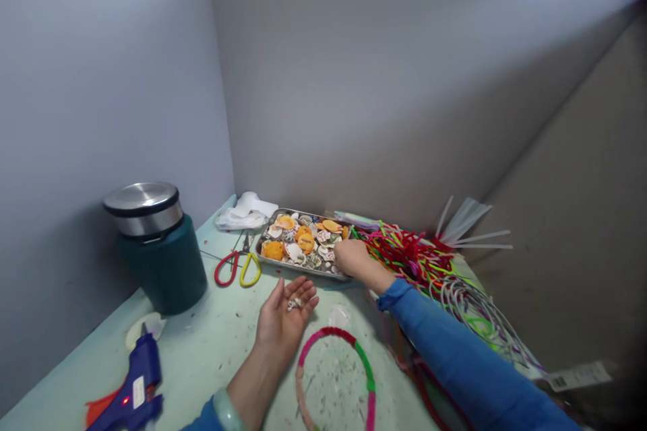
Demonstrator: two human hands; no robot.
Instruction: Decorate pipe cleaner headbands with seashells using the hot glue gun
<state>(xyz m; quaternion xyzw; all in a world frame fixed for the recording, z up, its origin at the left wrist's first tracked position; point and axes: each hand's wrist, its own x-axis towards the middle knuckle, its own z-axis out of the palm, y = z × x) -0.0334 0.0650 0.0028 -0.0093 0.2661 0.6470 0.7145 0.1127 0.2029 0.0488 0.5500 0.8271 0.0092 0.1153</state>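
My left hand (284, 315) is palm up and slightly cupped, with a few small whitish shells (294, 304) lying on its fingers. My right hand (352, 260) reaches into the right end of a metal tray (303, 269) full of seashells (304, 240), orange, white and speckled. Its fingers are curled down among the shells, and their tips are hidden, so what they pinch does not show. Below and between the hands, a ring (368, 370) wrapped in pink, red, green and peach fuzzy stems lies on the table, its lower edge cut off by the frame.
A blue glue gun (135, 384) with a lit red light lies front left, near a dark green jar (164, 269). Scissors (237, 268) with red and yellow handles lie left of the tray. Colourful pipe cleaners (404, 252) and coiled grey strands (472, 303) fill the right. Grey partitions (344, 94) enclose the table.
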